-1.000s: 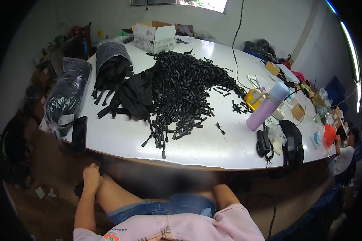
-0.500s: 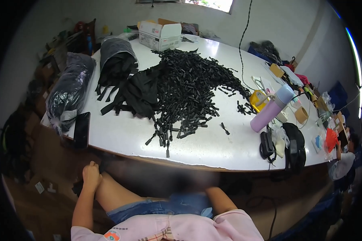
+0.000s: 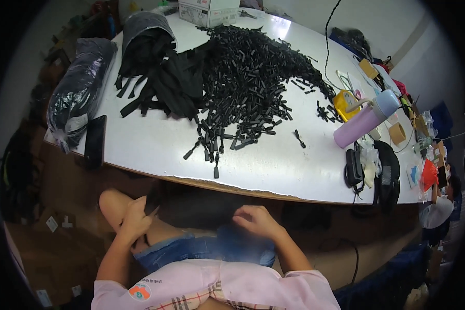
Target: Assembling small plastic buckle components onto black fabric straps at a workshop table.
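Note:
My left hand [image 3: 136,219] is over my left thigh, below the table edge, with its fingers curled closed. A bit of something dark shows beside it, too hidden to name. My right hand [image 3: 258,221] hovers above my lap, its fingers loosely bent and apart, with nothing visible in them. On the white table [image 3: 274,175] ahead lies a large pile of small black cord-end zipper pulls [image 3: 248,82]. One loose pull [image 3: 299,138] lies apart to the right. Black fabric strips [image 3: 175,85] spill from a grey plastic bag [image 3: 145,25] left of the pile.
A wrapped black bundle [image 3: 80,85] and a phone [image 3: 95,140] lie at the table's left edge. On the right are a purple bottle [image 3: 359,126], a yellow container [image 3: 344,105], a black pouch [image 3: 386,173] and a tape roll [image 3: 397,133]. Another person [image 3: 439,209] sits far right.
The view has tipped downward, so the table sits higher in the picture. My left hand has moved right along my thigh. My right hand has risen into sight above my lap.

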Motion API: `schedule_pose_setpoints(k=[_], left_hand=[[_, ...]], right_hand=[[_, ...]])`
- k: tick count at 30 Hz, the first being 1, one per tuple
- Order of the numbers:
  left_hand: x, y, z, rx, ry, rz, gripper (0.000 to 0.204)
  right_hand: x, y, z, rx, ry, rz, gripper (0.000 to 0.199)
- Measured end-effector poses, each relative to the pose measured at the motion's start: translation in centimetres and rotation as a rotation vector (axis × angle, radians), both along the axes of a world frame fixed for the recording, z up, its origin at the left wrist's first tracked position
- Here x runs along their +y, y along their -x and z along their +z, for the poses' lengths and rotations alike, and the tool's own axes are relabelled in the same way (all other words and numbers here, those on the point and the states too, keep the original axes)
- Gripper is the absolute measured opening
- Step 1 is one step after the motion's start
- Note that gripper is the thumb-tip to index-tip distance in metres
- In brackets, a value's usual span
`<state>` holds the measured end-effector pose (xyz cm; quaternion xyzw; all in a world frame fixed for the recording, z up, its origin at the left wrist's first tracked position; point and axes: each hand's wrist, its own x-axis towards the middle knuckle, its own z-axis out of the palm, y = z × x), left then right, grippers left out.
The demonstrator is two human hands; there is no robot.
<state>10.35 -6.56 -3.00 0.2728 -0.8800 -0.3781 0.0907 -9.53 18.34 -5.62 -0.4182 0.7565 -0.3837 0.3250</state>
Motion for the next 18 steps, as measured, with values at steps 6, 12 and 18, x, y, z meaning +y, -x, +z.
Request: schedule_pose_setpoints(k=[6, 12, 18], left_hand=[[5.4, 7.2, 2.0, 0.456, -0.983, -0.096, 0.007], [7.8, 10.0, 1.2, 0.404, -1.243, -0.121, 0.017], [7.3, 9.6, -0.1, 0.403, -1.304, -0.061, 0.021]], right_hand=[[-4.6, 5.1, 6.3, 0.618, 0.403, -0.191, 0.029], [-7.0, 10.1, 5.5, 0.876, 0.141, -0.152, 0.039], [-6.5, 5.9, 5.5, 0.85, 0.277, -0.21, 0.036]])
